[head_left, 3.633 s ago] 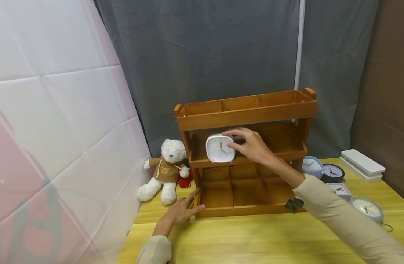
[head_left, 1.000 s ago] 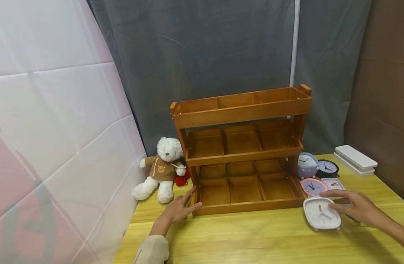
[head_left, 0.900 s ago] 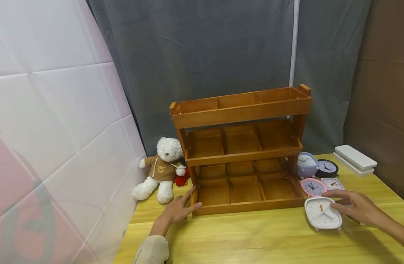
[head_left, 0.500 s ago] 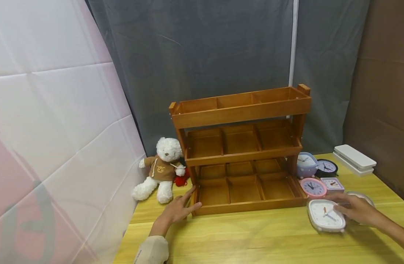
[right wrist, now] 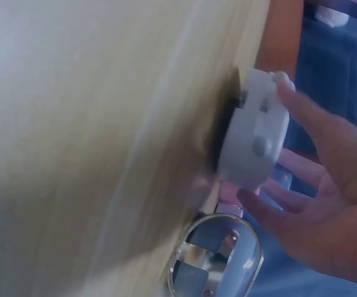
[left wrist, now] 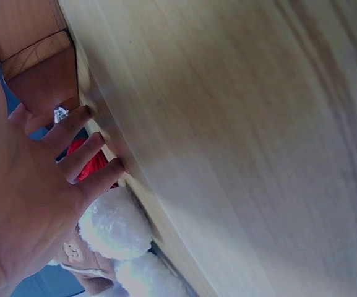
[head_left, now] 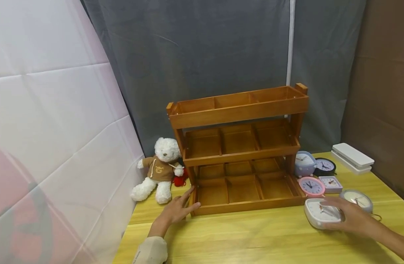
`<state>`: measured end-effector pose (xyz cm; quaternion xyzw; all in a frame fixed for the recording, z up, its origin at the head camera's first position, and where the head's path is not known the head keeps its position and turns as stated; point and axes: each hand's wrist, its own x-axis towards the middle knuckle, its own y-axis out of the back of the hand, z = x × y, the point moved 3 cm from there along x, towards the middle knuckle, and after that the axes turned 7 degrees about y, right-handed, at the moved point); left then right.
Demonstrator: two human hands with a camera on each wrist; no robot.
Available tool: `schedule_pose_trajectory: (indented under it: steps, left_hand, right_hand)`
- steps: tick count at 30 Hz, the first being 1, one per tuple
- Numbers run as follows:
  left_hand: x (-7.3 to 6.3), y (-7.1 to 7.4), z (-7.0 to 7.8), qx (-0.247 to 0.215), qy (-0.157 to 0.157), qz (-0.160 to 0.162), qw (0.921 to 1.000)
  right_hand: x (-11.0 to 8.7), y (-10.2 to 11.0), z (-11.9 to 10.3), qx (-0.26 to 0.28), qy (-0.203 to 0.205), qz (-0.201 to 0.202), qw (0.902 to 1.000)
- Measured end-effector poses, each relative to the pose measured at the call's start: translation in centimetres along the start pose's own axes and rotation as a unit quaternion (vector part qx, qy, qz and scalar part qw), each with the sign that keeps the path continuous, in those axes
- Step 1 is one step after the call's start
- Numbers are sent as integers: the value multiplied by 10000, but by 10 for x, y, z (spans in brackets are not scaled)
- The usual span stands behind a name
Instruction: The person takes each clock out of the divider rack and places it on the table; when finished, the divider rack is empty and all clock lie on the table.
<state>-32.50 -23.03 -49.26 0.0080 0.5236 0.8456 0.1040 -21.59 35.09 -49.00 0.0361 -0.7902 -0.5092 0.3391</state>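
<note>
My right hand (head_left: pixel 352 216) grips a white square alarm clock (head_left: pixel 317 216) at the right front corner of the shelf, its face turned up. In the right wrist view the clock (right wrist: pixel 255 136) is close over the tabletop, with thumb and fingers (right wrist: pixel 308 111) at opposite edges. My left hand (head_left: pixel 175 211) has its fingers spread, thumb and index finger touching the lower left end of the three-tier wooden shelf (head_left: pixel 241 113). The left wrist view shows the left hand (left wrist: pixel 33 179) beside the shelf's wooden leg (left wrist: pixel 39 62), holding nothing.
Around the right hand lie a pink round clock (head_left: pixel 311 187), a lilac square clock (head_left: pixel 330 183), a grey clock (head_left: pixel 357 200), a black clock (head_left: pixel 324 167) and a blue clock (head_left: pixel 305 164). A white box-like item (head_left: pixel 352 157) lies behind. A teddy bear (head_left: pixel 160 170) sits left.
The white alarm clock has gone from the middle tier's front to the table at right. Over the last half second it has lowered and tilted flatter. The left hand stays at the shelf.
</note>
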Motion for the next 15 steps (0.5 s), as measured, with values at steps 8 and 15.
schedule_pose_trajectory:
  steps: [8, 15]
  left_hand:
    - [0, -1, -2, -34, -5, -9, 10000]
    - [-1, -1, -5, -49, 96, -8, 9999]
  right_hand:
    - [-4, -1, 2, -196, 114, 268, 9994]
    - [-4, -1, 5, -293, 358, 364, 9983]
